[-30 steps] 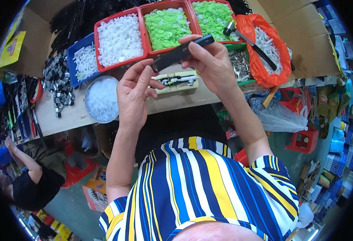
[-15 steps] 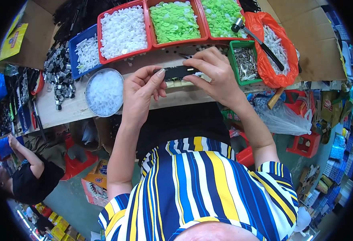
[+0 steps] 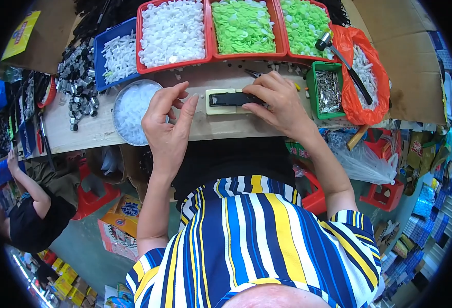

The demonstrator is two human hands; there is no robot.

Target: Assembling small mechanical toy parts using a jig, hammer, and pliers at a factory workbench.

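Observation:
A flat black rectangular plastic part (image 3: 227,99) lies on a cream-coloured block (image 3: 216,110) on the workbench. My right hand (image 3: 280,101) pinches the right end of the black part between thumb and fingers; that end is partly hidden by them. To the left of the block, my left hand (image 3: 168,114) hovers with fingers and thumb apart, holding nothing. Beside it stands a round clear tub (image 3: 115,123) of small whitish translucent pieces. Behind my right hand lies a thin dark pointed tool (image 3: 252,73), perhaps tweezers.
Red trays (image 3: 179,62) of white caps and green discs line the back. A blue tray (image 3: 100,61) holds white pegs; a green tray (image 3: 316,102) holds metal pins. A hammer (image 3: 350,69) rests on an orange bag (image 3: 381,97). Black and silver parts (image 3: 81,84) are heaped left. A person (image 3: 38,215) sits left.
The black part, held in both hands before, is now down on the cream block. My left hand has let go and moved left; the right still grips its end. The view has shifted slightly.

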